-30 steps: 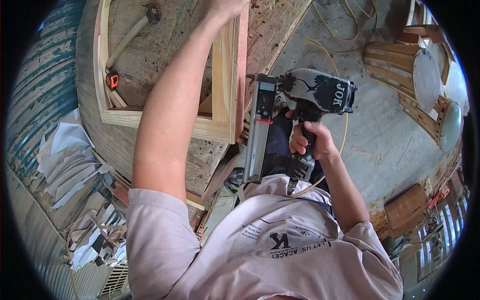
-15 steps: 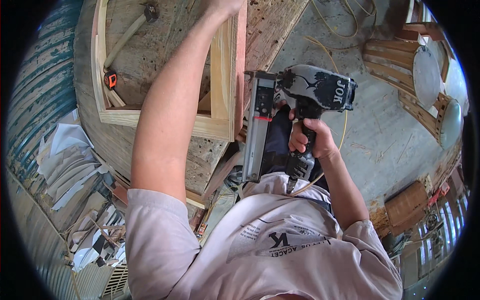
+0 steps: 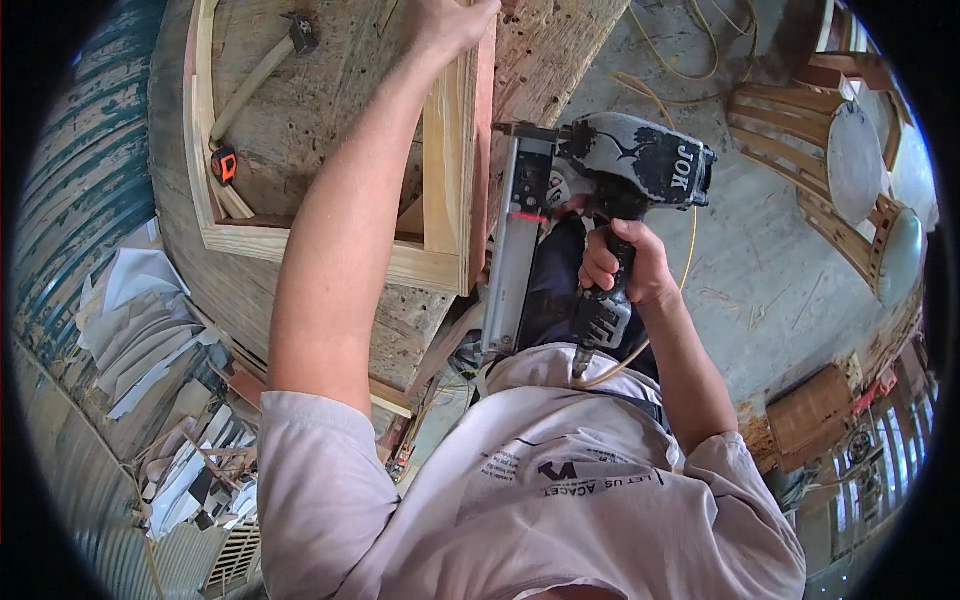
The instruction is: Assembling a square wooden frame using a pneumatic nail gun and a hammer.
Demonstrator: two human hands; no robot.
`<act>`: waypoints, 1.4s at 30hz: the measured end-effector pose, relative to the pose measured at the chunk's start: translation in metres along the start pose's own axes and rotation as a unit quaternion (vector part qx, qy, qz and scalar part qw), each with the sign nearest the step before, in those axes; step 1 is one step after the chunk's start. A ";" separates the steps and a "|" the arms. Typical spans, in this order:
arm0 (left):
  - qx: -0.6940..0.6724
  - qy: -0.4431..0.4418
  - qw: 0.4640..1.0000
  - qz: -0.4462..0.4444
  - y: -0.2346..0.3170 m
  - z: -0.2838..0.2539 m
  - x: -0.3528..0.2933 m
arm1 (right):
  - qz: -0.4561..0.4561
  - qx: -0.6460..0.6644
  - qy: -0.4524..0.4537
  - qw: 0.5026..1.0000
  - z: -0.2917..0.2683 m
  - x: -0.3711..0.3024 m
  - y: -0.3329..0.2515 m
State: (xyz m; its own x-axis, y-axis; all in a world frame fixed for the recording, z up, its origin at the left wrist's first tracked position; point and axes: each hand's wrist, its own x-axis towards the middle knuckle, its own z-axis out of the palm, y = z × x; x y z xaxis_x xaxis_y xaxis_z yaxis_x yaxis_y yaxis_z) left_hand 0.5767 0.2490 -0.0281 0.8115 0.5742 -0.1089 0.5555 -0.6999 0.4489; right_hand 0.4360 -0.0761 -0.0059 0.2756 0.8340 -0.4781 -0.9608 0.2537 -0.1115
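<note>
In my right hand is a worn black-and-grey nail gun, its grip wrapped by my fingers. The gun's long magazine stands upright along the right side of a wooden frame, its nose end close to the reddish outer strip. My left arm reaches across the frame. At the top edge of the view my left hand is closed over the frame's right rail, its fingers partly cut off. A yellow air hose joins the bottom of the gun's grip.
Inside the frame, a hammer and an orange-black tape measure lie on the worn wooden workbench. Slatted wooden furniture stands on the concrete floor at right. Stacked sheets and scraps lie at left.
More of my left hand now shows at the top, over the frame's rail. The nail gun has tilted slightly and its nose end sits a little higher in view.
</note>
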 end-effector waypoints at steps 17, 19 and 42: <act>-0.090 -0.157 0.983 0.006 -0.009 -0.018 0.024 | -0.016 0.047 0.006 0.999 0.009 0.022 -0.045; -0.075 -0.130 0.989 -0.009 -0.012 -0.012 0.027 | -0.008 0.046 0.007 0.999 0.008 0.028 -0.048; -0.481 -0.241 0.831 -0.141 -0.016 -0.030 0.014 | 0.037 0.027 -0.013 0.999 0.022 0.059 -0.108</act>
State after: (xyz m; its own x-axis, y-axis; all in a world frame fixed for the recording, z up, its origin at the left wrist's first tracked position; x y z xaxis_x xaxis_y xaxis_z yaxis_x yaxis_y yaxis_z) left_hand 0.5741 0.2814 -0.0101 0.7807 0.2581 -0.5691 0.5221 0.2311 0.8210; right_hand 0.5572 -0.0435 -0.0024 0.2046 0.8635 -0.4610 -0.9760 0.2161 -0.0284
